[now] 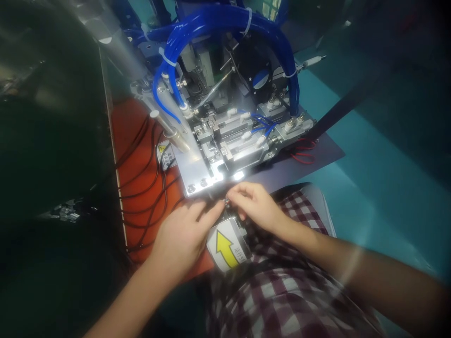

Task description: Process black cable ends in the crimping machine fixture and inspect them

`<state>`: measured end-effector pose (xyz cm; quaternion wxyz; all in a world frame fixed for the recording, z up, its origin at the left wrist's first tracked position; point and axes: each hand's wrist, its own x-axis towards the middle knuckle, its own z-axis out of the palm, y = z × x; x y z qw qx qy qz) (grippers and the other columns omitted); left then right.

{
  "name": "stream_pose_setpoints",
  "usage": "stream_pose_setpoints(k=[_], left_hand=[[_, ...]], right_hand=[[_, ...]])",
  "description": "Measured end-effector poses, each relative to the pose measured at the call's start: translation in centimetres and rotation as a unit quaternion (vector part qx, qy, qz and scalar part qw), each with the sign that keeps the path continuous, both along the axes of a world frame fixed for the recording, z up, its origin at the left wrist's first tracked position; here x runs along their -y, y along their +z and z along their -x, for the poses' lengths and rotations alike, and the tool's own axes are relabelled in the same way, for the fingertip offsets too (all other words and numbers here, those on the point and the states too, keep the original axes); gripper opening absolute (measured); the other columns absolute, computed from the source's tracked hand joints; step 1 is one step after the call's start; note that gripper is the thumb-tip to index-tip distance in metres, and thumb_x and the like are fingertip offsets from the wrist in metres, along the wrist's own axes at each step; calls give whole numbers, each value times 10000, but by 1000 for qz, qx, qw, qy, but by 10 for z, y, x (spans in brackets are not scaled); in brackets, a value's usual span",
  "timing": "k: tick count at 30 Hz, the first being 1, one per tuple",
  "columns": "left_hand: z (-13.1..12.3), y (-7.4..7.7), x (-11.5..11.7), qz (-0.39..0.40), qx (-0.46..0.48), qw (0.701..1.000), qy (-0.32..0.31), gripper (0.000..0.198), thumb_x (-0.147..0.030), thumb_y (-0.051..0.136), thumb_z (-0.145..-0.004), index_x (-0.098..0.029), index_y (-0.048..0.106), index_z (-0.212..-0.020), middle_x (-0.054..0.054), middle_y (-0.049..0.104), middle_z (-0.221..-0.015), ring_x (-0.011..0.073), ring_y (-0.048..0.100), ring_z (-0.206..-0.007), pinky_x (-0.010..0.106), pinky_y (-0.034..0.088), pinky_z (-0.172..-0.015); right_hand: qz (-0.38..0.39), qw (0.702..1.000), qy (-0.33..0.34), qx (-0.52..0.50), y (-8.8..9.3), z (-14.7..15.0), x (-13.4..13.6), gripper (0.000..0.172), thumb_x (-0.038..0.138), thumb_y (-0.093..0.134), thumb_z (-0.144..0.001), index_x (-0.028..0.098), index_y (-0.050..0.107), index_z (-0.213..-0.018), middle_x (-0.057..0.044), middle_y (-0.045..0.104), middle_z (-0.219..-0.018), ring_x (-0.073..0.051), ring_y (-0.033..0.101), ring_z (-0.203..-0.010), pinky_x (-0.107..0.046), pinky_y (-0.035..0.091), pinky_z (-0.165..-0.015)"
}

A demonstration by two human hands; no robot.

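My left hand (pixel 183 232) and my right hand (pixel 254 205) meet just in front of a small machine (pixel 225 126) on the bench. Both pinch a tiny metal part (pixel 226 203) between their fingertips; I cannot make out what it is. The hands hover over a white label with a yellow arrow (pixel 228 245). The machine's polished steel base plate (pixel 200 180) lies right behind the fingers. My checked shirt (pixel 282 286) fills the bottom of the view.
Thick blue hoses (pixel 225 23) arch over the machine. Dark cables (pixel 148 188) run across an orange mat (pixel 134 155) on the left. A dark sheet (pixel 317 155) lies under the machine on a teal surface (pixel 380 178). Red wires (pixel 303 152) sit at the right.
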<state>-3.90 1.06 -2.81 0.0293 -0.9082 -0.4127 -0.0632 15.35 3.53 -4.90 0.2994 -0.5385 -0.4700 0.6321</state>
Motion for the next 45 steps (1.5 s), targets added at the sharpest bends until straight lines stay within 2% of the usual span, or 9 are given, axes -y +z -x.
stream_pose_setpoints(k=[7,13,21,24,29,34,36,41,45], left_hand=[[0,2,-1,4,-7,1000,-6,409,-93,393,-878,-180,620,-1207,63,630,-821,180,567,-641,266,409,-503],[0,3,-2,4,-16,1000,-4,413,-99,386,-881,-188,619,-1210,67,631,-828,178,567,-647,259,409,-504],[1,1,-2,5,-12,1000,-7,422,-87,396,-871,-173,604,-1228,77,627,-837,190,576,-652,269,410,-496],[2,1,-3,15,-10,1000,-11,430,-84,390,-873,-181,591,-1241,70,633,-833,190,586,-658,267,407,-492],[1,8,-5,43,-18,999,-4,419,-105,375,-884,-193,591,-1232,68,652,-879,186,604,-676,266,426,-498],[-3,9,-4,45,-18,999,8,424,-94,372,-876,-198,599,-1219,75,655,-937,199,618,-733,276,454,-523],[-3,7,-2,42,-22,999,9,428,-89,375,-874,-200,594,-1225,70,648,-913,199,611,-725,276,450,-517],[9,2,10,66,70,994,41,419,-110,370,-915,-172,487,-1312,78,630,-967,194,600,-844,298,514,-689],[25,-1,25,86,151,977,122,297,-135,431,-925,-187,535,-1199,87,605,-1109,200,569,-1047,344,493,-915]], right_hand=[[75,996,-8,-51,5,4,-3,179,165,565,-833,139,570,-656,76,477,-441,-58,449,-408,-185,363,-476],[171,978,-56,-102,3,3,-6,186,145,518,-855,127,584,-681,24,583,-637,-35,481,-386,-181,316,-413],[41,999,-2,-21,4,2,0,147,223,565,-840,157,563,-708,66,500,-478,-82,502,-452,-209,402,-523],[36,997,44,47,6,2,-2,130,218,520,-839,163,569,-731,42,538,-492,-105,519,-460,-223,399,-493],[-84,984,40,150,7,3,-5,128,190,507,-788,169,584,-688,-8,636,-627,-119,550,-539,-225,381,-490],[20,994,74,81,8,4,-6,243,163,462,-786,180,497,-547,34,509,-410,-73,368,-343,-213,279,-379],[45,996,62,41,8,3,-5,241,156,489,-804,171,512,-565,30,531,-412,-68,378,-350,-199,287,-386],[87,994,-11,-63,7,-2,-2,202,132,535,-860,141,565,-661,29,577,-537,-66,532,-425,-177,371,-455],[103,991,-47,-67,6,-4,1,216,100,473,-901,122,595,-723,21,599,-653,-39,535,-417,-171,381,-459]])
